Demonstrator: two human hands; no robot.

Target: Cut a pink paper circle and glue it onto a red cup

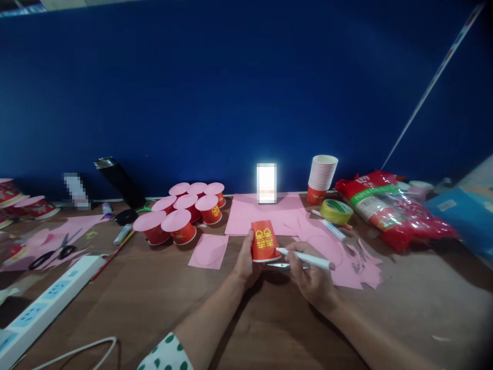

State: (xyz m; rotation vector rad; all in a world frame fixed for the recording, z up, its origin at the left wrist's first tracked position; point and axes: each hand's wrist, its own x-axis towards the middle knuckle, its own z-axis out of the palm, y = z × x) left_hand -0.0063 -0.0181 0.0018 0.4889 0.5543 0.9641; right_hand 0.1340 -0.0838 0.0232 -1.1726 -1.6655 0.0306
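Left hand (243, 263) fingers clamped on inverted red cup (264, 240) standing on the surface, right hand (314, 277) fingers pinching white pen (308, 258), long axis roughly level, tip touching cup's rim from the right.

The scene is dim, with a deep, even darkness over the blue wall (231, 92). A small screen (266, 182) at the far table edge glares white. Soft shadows lie near the arms. Edges bend, and the left and right sides blur.
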